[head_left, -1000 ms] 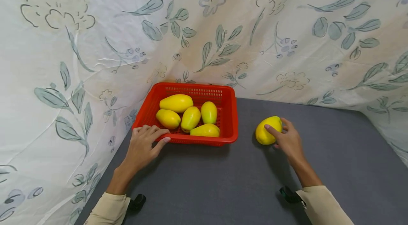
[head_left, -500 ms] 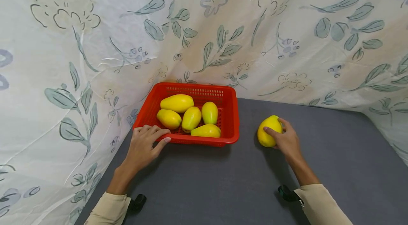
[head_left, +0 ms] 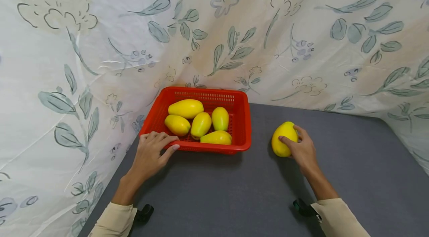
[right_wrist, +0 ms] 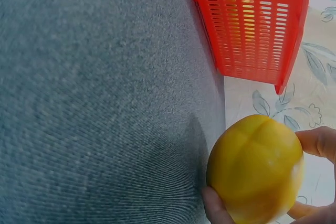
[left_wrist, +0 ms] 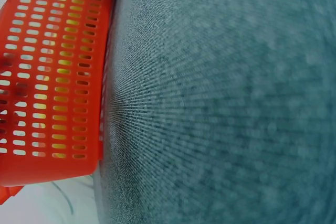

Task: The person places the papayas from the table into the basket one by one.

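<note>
My right hand grips a smooth yellow fruit to the right of the basket, thumb on its near side and fingers around its far side. In the right wrist view the same fruit shows shallow ridges, with fingertips against both sides and its shadow on the cloth. My left hand holds the near left corner of a red plastic basket, fingers over the rim and thumb in front. Inside the basket lie several similar yellow fruits. The left wrist view shows the basket's slotted wall; that hand is hidden there.
A dark grey cloth covers the table. Behind and on the left hangs a pale curtain with printed flowers and leaves, close to the basket's back. Black wrist straps show at the sleeve cuffs.
The fruit in my right hand has turned to stand more upright and shifted slightly right, the fingers closing more around it. My left hand and the basket stay in place.
</note>
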### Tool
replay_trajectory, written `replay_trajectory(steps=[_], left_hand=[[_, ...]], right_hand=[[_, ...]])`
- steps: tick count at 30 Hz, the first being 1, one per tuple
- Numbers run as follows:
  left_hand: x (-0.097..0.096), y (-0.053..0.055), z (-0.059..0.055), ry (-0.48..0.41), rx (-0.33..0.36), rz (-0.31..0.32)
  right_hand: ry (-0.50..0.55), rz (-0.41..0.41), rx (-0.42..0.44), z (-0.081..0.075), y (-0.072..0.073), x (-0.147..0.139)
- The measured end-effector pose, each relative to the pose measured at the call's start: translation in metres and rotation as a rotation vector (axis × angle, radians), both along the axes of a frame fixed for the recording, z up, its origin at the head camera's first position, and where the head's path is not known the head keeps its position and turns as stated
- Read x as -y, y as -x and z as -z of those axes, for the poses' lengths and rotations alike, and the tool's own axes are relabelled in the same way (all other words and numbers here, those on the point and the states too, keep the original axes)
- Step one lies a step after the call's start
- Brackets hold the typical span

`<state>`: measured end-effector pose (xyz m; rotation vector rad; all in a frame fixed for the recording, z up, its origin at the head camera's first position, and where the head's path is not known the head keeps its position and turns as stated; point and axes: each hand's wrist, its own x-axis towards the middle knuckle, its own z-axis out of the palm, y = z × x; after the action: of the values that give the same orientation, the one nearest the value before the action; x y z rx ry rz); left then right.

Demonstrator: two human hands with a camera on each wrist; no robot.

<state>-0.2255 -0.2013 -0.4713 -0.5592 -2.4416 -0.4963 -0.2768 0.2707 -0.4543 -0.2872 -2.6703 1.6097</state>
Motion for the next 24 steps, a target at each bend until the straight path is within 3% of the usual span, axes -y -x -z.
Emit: replay_trajectory(steps=[13,24], left_hand=[[0.003,0.0,-0.001,0.006,-0.011,0.006],[0.002,0.001,-0.003,0.002,0.002,0.007]], right_hand=[[0.055,-0.01,-0.054,-0.021,-0.012,0.008],[0.141,-0.045,-0.121,-0.044,-0.022,0.03]])
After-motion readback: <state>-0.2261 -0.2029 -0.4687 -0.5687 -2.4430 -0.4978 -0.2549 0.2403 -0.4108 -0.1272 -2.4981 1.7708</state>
